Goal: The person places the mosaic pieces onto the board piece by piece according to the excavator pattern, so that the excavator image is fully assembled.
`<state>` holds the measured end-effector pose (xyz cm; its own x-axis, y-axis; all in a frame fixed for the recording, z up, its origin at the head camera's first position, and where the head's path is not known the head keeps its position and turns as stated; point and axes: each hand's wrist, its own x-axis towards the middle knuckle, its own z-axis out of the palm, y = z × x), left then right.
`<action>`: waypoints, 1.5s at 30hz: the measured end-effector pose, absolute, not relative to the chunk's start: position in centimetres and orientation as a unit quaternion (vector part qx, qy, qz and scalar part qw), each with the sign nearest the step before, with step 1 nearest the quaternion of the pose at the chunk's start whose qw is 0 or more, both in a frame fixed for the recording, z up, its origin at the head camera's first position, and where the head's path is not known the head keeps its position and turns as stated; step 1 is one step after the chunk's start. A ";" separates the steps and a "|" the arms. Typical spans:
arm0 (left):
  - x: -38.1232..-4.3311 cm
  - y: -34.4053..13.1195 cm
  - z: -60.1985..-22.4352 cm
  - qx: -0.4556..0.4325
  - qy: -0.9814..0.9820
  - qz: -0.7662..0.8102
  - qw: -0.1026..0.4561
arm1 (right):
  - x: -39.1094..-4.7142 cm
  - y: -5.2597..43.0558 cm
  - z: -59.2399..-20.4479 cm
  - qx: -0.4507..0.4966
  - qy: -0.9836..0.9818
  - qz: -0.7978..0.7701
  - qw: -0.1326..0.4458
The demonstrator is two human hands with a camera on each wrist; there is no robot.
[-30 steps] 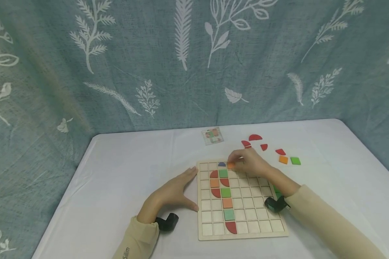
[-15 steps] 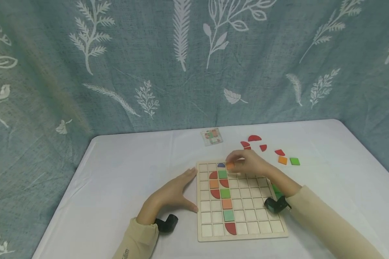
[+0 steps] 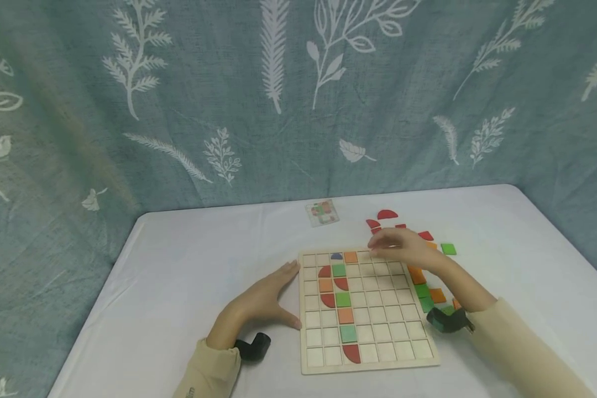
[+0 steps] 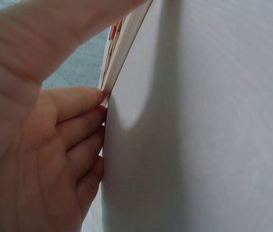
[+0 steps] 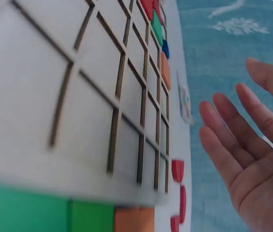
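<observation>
A pale wooden grid board (image 3: 391,315) lies on the white table, with a broken column of red, green, orange and blue pieces in its cells. Its top row holds a dark blue half-round piece (image 3: 336,256) and, one cell to the right, an orange square (image 3: 350,257). My left hand (image 3: 266,298) rests at the board's left edge, thumb and fingers spread, fingertips right at the rim (image 4: 126,46). Over the far right part of the board is my right hand (image 3: 403,246); the right wrist view shows its fingers (image 5: 223,154) loosely extended, holding nothing.
A small pattern card (image 3: 322,213) lies beyond the board. Red pieces (image 3: 387,214) are scattered behind it to the right, near a green square (image 3: 448,249). More green and orange tiles (image 3: 438,296) lie along the board's right side, partly under my right forearm.
My right hand has let go of the orange square, which stays in the top row, and has moved right. The left hand keeps its place at the board's edge.
</observation>
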<state>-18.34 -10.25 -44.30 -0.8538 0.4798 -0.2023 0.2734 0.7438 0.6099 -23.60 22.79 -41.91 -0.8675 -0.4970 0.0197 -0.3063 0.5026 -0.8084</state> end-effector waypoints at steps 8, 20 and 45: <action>-18.3 -10.6 -44.3 0.200 0.919 0.290 0.175 | -20.4 25.8 -41.9 -0.179 0.879 -0.435 0.078; -18.5 -10.9 -44.4 0.195 0.922 0.288 0.168 | -15.9 28.4 -42.3 -0.182 0.917 -0.347 0.075; -18.4 -10.3 -43.8 0.205 0.916 0.295 0.178 | -14.2 29.5 -43.3 -0.231 0.937 -0.261 0.014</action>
